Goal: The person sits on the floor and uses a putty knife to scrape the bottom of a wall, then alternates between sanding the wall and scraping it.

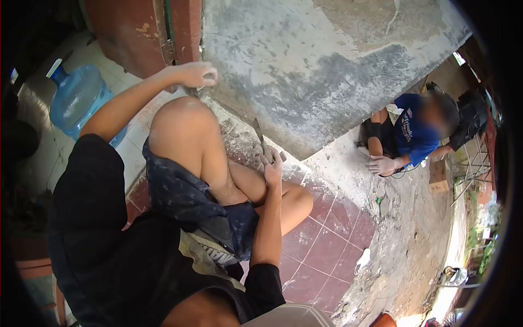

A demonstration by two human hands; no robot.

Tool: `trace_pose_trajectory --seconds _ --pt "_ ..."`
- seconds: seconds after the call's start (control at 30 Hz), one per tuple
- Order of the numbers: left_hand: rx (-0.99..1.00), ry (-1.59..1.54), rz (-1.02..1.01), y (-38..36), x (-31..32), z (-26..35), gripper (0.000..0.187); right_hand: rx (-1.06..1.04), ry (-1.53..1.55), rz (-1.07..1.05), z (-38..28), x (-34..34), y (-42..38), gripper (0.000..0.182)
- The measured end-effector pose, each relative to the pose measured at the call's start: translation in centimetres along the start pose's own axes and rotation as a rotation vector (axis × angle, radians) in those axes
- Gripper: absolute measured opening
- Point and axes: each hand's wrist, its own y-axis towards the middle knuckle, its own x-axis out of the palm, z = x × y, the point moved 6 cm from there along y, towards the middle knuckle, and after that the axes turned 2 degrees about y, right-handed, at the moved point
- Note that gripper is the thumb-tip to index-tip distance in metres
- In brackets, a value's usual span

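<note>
Right hand [273, 163] grips a thin-bladed tool [259, 131] near the lower edge of a grey concrete wall [310, 71]. Dusty left hand [197, 74] curls beside the wall's left edge; whether it holds anything, I cannot tell.

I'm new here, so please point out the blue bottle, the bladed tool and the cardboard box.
Blue bottle [81, 99]: head view, on its body.
Bladed tool [259, 132]: head view, on its blade.
Cardboard box [439, 176]: head view, on its side.

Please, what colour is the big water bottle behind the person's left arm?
Clear blue bottle, with a white cap; it shows in the head view.
</note>
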Motion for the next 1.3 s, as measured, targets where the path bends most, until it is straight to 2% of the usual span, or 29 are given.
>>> trace_pose_trajectory --seconds 0.07,0.1,0.13,0.2,0.23,0.3,0.37,0.43,0.47,0.53,0.57,0.6,0.63,0.67,0.77,0.87,0.93,0.97,1.03,1.13,1.17,1.2,1.27,1.3 --pt "-0.030 0.005 -0.127 -0.9 7.5 -2.9 0.036 -0.030 -0.019 0.081 0.1 -1.0 -0.5 0.039" --pt "-0.187 0.080 -0.395 -1.4 9.8 -6.2 0.033 -0.016 0.055 0.112 0.0 1.4 0.0 0.039" --pt "-0.168 0.087 -0.408 -0.8 10.2 -6.9 0.033 -0.035 -0.040 0.125 -1.2 1.7 0.0 0.039" --pt "-0.138 0.067 -0.272 -3.6 14.1 -7.6 0.035 -0.054 -0.255 0.139 -3.0 1.4 -0.3 0.040" --pt "-0.138 0.060 -0.201 -4.6 14.3 -8.6 0.036 -0.048 -0.266 0.137 -2.3 1.8 -0.4 0.040" --pt "-0.151 0.030 -0.038 -9.8 18.2 -8.4 0.039 -0.169 -0.301 0.036 -2.2 3.1 -0.1 0.042" --pt "-0.184 -0.010 0.138 -12.4 19.5 -10.2 0.043 -0.174 -0.414 -0.038 -2.3 4.0 -0.1 0.042" --pt "-0.236 -0.044 0.324 -18.4 21.7 -13.7 0.046 -0.145 -0.423 -0.045 -2.5 5.0 0.2 0.041" --pt "-0.283 -0.067 0.408 -21.5 23.4 -14.1 0.048 -0.007 -0.323 -0.080 -2.1 5.4 0.3 0.041" --pt "-0.407 -0.083 0.601 -26.8 25.5 -14.5 0.053 -0.005 -0.280 -0.150 -2.9 6.2 0.4 0.041" --pt "-0.486 -0.073 0.707 -29.6 25.9 -15.7 0.055 -0.155 -0.649 -0.241 -5.8 7.1 0.7 0.040" --pt "-0.438 -0.074 0.704 -30.4 25.3 -15.5 0.057 0.007 -0.373 -0.210 -3.9 6.8 1.4 0.039" --pt "-0.393 -0.079 0.692 -29.9 23.9 -14.6 0.058 0.135 -0.194 -0.219 -2.9 6.8 2.0 0.041" --pt "-0.430 -0.121 0.713 -30.6 23.5 -14.4 0.059 0.190 -0.106 -0.239 -2.5 6.9 2.0 0.043" --pt "-0.508 -0.183 0.730 -32.4 23.9 -13.9 0.061 0.226 -0.161 -0.339 -4.6 8.1 2.1 0.041" --pt "-0.526 -0.153 0.694 -32.3 22.8 -14.1 0.063 0.259 -0.201 -0.326 -4.8 8.9 4.3 0.038" --pt "-0.539 -0.133 0.697 -31.6 23.2 -14.7 0.063 0.334 -0.349 -0.275 -4.7 8.7 6.2 0.033" --pt "-0.553 -0.114 0.695 -31.2 23.3 -14.7 0.063 0.331 -0.346 -0.269 -4.4 8.9 6.5 0.033" --pt "-0.548 -0.076 0.695 -30.9 23.5 -14.5 0.062 0.155 -0.311 -0.338 -3.6 9.1 7.2 0.030" --pt "-0.572 -0.007 0.712 -31.0 23.6 -14.1 0.057 0.170 -0.054 -0.336 -1.8 8.9 7.2 0.035" --pt "-0.693 -0.055 0.784 -30.8 23.7 -13.5 0.054 0.185 0.030 -0.307 -1.4 8.6 6.8 0.036" --pt "-0.809 -0.103 0.844 -30.7 23.9 -12.7 0.052 0.098 -0.121 -0.306 -0.9 8.0 6.8 0.036" --pt "-0.850 -0.168 0.789 -29.8 25.8 -11.7 0.047 -0.096 -0.410 -0.284 -1.1 7.2 6.3 0.039" --pt "-0.836 -0.595 0.781 -29.7 28.7 -11.7 0.046 -0.118 -0.421 -0.261 -1.2 6.8 6.0 0.040"
